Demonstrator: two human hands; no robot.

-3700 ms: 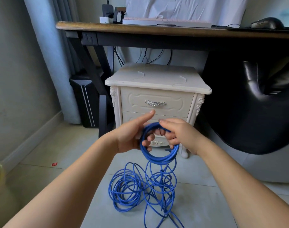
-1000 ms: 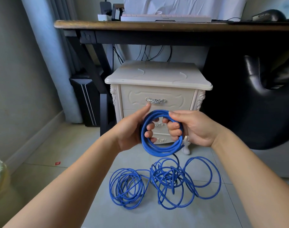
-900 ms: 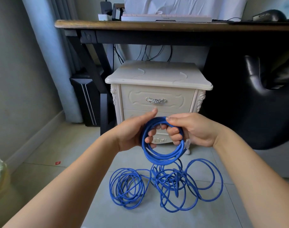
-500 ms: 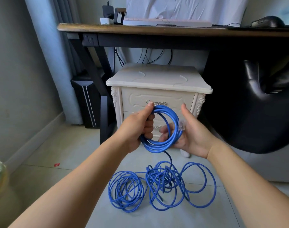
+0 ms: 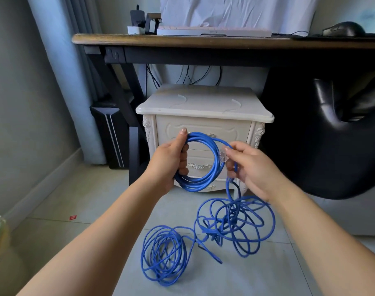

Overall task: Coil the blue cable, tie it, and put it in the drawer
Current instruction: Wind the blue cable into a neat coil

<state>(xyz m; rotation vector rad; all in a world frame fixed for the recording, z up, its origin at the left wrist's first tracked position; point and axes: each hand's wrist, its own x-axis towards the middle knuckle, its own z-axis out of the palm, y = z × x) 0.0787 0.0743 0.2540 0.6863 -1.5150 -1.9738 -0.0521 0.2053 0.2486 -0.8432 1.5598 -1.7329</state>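
nearest, on the pale tiled floor [image 5: 97,210], most of the long thin blue cable [image 5: 242,229] lies in two loose tangles, one to the left and one below the right wrist; judging by that, the coiling is only partly done, with the smaller share of the length gathered; tying and stowing are not yet begun; just above the tangles, the left hand [image 5: 169,161] grips a small neat coil [image 5: 201,184] of a few turns, fingers curled round its left side and thumb laid along the top; the right hand [image 5: 249,167] pinches a single strand at the coil's right edge, fingertips by the clear plastic plug [image 5: 223,155]; that strand drops from the fingers to the heap on the floor, so the cable spans both hands and trails beneath them; behind the hands stands the cream carved wooden nightstand [image 5: 203,105]; its drawers look closed, the lower drawer [image 5: 200,161] showing through the coil's ring, so one likely needs opening before the bundle goes in; farther back are the dark wooden desk [image 5: 182,40] and a black leather chair [image 5: 331,150]
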